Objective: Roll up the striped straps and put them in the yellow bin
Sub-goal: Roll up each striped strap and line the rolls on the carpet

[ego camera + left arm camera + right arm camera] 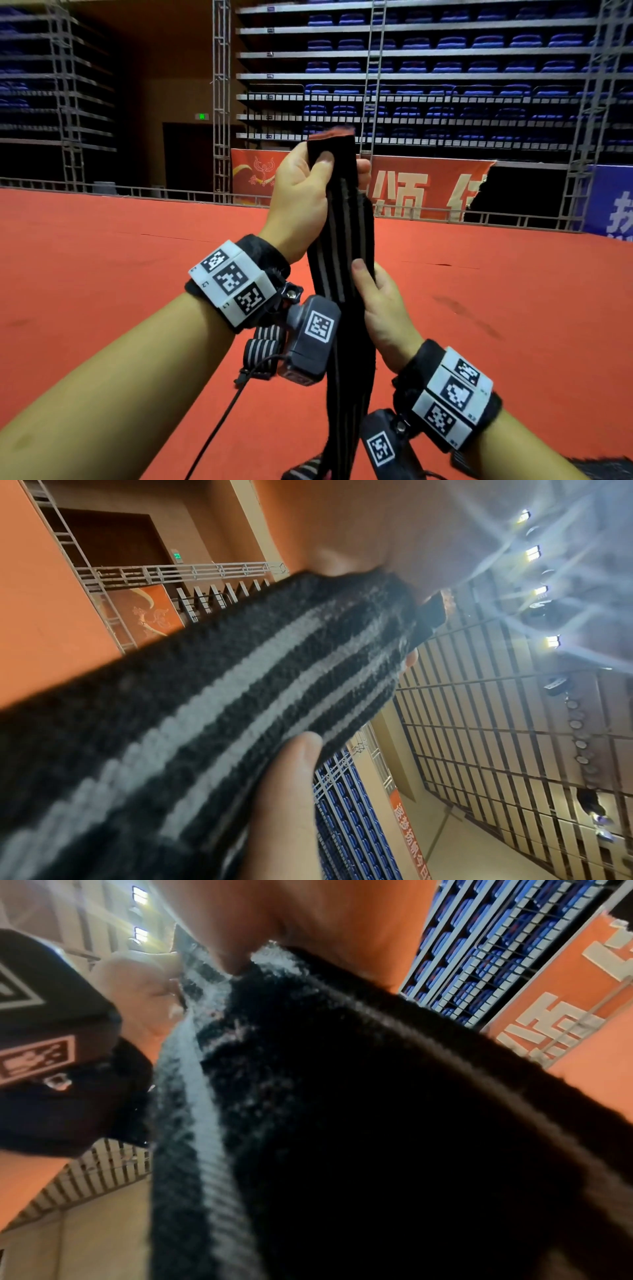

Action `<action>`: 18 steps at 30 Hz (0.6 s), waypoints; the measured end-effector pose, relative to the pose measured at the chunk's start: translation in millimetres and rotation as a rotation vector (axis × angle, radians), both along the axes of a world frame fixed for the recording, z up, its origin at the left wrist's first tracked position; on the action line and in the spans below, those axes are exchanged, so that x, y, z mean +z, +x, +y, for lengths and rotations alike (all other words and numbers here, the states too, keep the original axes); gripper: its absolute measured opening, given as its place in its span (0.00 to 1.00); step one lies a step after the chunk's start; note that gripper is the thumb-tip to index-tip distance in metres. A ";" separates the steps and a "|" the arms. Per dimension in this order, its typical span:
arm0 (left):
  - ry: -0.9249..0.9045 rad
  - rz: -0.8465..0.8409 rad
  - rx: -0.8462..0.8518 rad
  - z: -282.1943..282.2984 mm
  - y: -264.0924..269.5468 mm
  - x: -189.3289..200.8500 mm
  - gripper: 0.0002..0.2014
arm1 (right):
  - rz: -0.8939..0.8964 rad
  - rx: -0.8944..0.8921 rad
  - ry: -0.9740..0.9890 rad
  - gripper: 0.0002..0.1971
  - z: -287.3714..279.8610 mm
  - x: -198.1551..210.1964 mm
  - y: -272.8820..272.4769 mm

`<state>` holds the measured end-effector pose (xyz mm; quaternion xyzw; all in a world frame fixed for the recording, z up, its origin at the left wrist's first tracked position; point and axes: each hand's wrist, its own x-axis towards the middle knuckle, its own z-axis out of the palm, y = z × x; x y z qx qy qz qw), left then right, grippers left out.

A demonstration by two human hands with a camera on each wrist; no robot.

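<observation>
A long black strap with grey stripes (342, 240) hangs upright in front of me, unrolled. My left hand (305, 195) pinches its top end, thumb on the near face and fingers behind. Lower down, my right hand (376, 301) grips the strap's right edge, thumb on the front. The strap (240, 696) fills the left wrist view, with a thumb (294, 791) pressed on it. It also covers most of the right wrist view as a dark blurred strap (342, 1110). A second striped strap (262, 353) lies folded on the red floor under my left wrist. No yellow bin is in view.
Red carpet (102, 274) spreads all around. A low metal railing (137, 193) and red banners (428, 192) bound its far edge, with truss towers and blue folded seats behind. A dark striped piece (305, 471) lies at the bottom edge by my right forearm.
</observation>
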<state>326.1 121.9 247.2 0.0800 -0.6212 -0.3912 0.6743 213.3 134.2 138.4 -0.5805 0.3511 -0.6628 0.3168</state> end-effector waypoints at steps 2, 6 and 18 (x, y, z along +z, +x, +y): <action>0.001 0.027 -0.026 4.3 1.2 7.2 0.11 | 0.011 -0.014 -0.083 0.09 4.1 4.6 -1.8; -0.007 0.023 -0.056 8.8 4.5 18.6 0.10 | 0.064 0.106 -0.115 0.07 19.2 23.1 -9.5; -0.043 -0.185 0.080 -1.8 -0.5 -12.6 0.07 | 0.323 -0.025 -0.202 0.16 11.9 84.2 -11.9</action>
